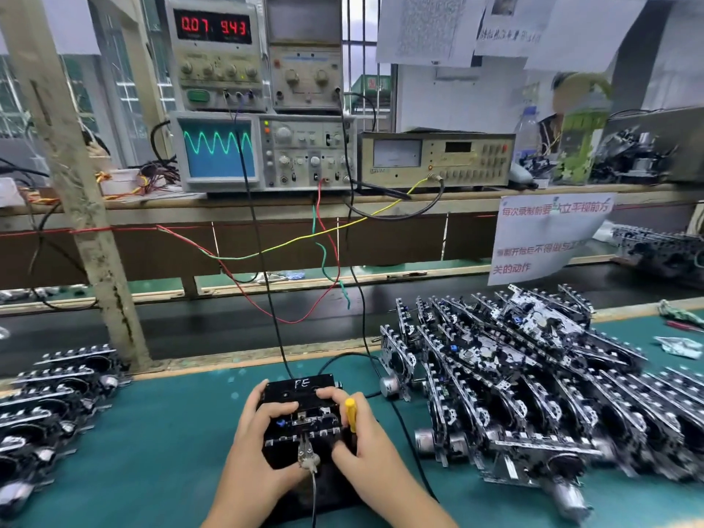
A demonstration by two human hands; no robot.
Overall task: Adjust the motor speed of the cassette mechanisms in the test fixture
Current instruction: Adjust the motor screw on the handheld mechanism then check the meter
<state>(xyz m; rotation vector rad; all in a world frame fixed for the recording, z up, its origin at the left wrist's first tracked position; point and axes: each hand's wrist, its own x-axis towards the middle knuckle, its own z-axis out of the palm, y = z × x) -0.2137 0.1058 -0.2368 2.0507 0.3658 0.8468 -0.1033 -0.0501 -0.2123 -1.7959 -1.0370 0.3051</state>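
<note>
Black cassette mechanism (301,417) | between hands | left hand (263,440), right hand (358,436) gripping

The green surface (160,432) carries the black test fixture (301,413) at centre. Stacked cassette mechanisms (514,383) lie right, more mechanisms (53,398) left.

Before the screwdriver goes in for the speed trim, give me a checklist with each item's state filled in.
1. Mechanism seated in the test fixture, cassette marked FE on top: ok.
2. Left hand holds the fixture's left side: ok.
3. Right hand grips the yellow screwdriver: ok.
4. Screwdriver tip on the trim screw: cannot tell, tip hidden behind the fingers.
5. Oscilloscope shows a steady sine trace: ok.
6. Power supply lit, reading 0.07 and 9.43: ok.
</note>
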